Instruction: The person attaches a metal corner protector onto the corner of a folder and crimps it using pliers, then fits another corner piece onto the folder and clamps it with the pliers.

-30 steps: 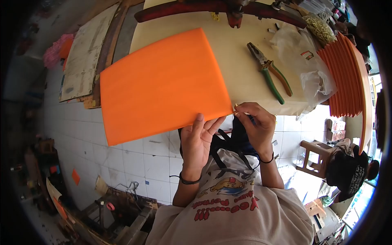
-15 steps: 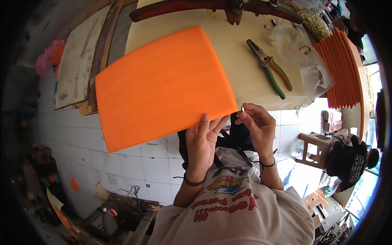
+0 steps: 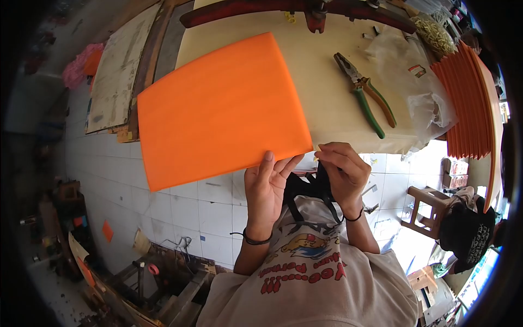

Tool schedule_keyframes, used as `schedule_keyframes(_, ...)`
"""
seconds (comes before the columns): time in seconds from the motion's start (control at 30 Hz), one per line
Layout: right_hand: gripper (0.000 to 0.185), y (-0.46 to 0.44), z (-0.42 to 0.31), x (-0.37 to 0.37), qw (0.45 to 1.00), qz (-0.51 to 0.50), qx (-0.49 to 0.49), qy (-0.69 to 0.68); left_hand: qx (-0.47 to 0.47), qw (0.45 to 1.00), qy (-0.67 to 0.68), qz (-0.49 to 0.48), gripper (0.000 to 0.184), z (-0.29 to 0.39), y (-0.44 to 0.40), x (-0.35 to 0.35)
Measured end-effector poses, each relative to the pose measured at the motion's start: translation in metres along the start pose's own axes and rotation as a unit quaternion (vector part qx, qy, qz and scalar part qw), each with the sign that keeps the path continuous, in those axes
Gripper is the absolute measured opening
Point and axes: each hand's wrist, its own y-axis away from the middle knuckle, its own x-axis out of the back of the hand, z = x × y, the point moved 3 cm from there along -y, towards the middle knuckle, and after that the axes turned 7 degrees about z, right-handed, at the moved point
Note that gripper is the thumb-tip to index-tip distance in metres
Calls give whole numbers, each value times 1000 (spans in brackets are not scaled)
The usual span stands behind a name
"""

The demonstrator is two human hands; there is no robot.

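Observation:
A flat orange cover (image 3: pixel 223 109), stiff like a board, lies tilted above the worktable. My left hand (image 3: pixel 267 185) grips its lower edge, thumb on top and fingers underneath. At the cover's lower right corner, my right hand (image 3: pixel 346 169) pinches a small shiny metal piece (image 3: pixel 317 158), mostly hidden by the fingertips. Whether the piece sits on the corner or just beside it, I cannot tell. Pliers (image 3: pixel 366 95) with green and orange handles rest on the table to the right of the cover.
A red metal bar (image 3: pixel 245 12) crosses the far side of the cream-topped table (image 3: pixel 327 131). Clear plastic bag (image 3: pixel 419 82) and a stack of orange covers (image 3: pixel 463 103) are at right. Beyond them a person in black (image 3: pixel 466 231) is by a stool (image 3: pixel 425 210).
My right hand has turned and closed in on the cover's corner, bringing the small metal piece to it. The left hand keeps its grip, and the whole view has shifted slightly.

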Motion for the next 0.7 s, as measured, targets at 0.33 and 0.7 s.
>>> schedule_keyframes(0.33, 34, -6, -3, -10, 999, -27, 30, 2, -4, 1000, 6, 8, 31, -1, 0, -1)
schedule_keyframes(0.7, 27, -7, 2, -13, 995, -19, -71, -61, 5, 1000, 7, -2, 31, 0, 0, 1)
